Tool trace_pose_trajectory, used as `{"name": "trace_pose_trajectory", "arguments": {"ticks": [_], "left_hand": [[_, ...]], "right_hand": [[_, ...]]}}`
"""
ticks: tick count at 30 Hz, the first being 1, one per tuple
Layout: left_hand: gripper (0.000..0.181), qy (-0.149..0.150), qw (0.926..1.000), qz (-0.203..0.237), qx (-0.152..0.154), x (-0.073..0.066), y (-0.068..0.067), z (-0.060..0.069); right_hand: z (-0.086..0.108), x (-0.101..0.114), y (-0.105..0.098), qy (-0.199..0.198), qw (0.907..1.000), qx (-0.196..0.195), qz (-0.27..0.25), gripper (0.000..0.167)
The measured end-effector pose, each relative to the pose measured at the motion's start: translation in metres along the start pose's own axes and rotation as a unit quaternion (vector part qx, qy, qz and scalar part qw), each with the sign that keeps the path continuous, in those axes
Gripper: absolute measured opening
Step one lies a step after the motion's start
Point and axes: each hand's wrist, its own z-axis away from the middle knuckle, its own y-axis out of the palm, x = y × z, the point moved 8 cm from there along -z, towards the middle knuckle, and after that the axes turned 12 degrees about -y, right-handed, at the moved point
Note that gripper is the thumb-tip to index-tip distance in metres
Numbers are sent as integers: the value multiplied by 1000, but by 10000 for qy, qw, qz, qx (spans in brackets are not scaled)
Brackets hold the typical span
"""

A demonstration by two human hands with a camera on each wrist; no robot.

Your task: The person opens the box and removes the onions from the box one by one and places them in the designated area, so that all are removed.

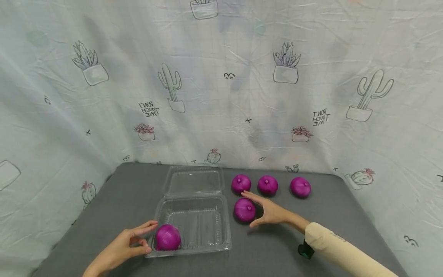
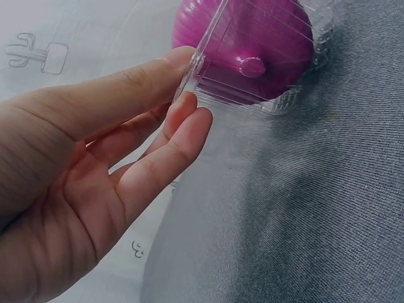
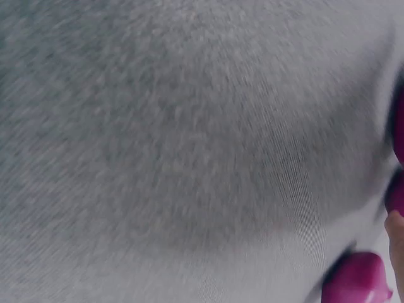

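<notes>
A clear plastic clamshell box (image 1: 202, 229) lies with its lid folded back. Inside its near left corner rests a purple onion (image 1: 168, 237), seen through the clear wall in the left wrist view. My left hand (image 1: 124, 244) pinches the box's rim (image 2: 201, 60) between thumb and fingers at that corner. Right of the box, my right hand (image 1: 271, 212) is spread beside another onion (image 1: 243, 212), thumb on the near side and fingers over the far side, with space between palm and onion. In the right wrist view only a fingertip (image 3: 395, 230) shows at the edge.
Behind the right hand stand several more onions: one (image 1: 241, 184) close to the box, one (image 1: 268, 185) in the middle and one (image 1: 300, 187) farther right. All lie on a grey cloth-covered table (image 1: 138, 196). A cactus-print curtain (image 1: 221, 96) encloses the back and sides.
</notes>
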Motion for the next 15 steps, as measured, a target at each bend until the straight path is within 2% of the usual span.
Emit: {"name": "trace_pose_trajectory", "arguments": {"ticks": [3, 5, 8, 11, 15], "left_hand": [[63, -12, 9999, 121, 35, 0, -1, 1], [62, -38, 9998, 194, 46, 1, -1, 1], [61, 103, 9997, 232, 68, 0, -1, 2], [60, 130, 9996, 229, 41, 0, -1, 1], [60, 112, 9997, 199, 5, 2, 0, 0]], "right_hand": [[5, 5, -12, 189, 9995, -271, -8, 93], [4, 14, -20, 49, 9984, -565, -8, 84], [-2, 33, -29, -309, 9937, -1071, -75, 60], [-8, 52, -29, -562, 9870, -1442, -433, 39], [-17, 73, -19, -504, 9829, -1527, -901, 30]]}}
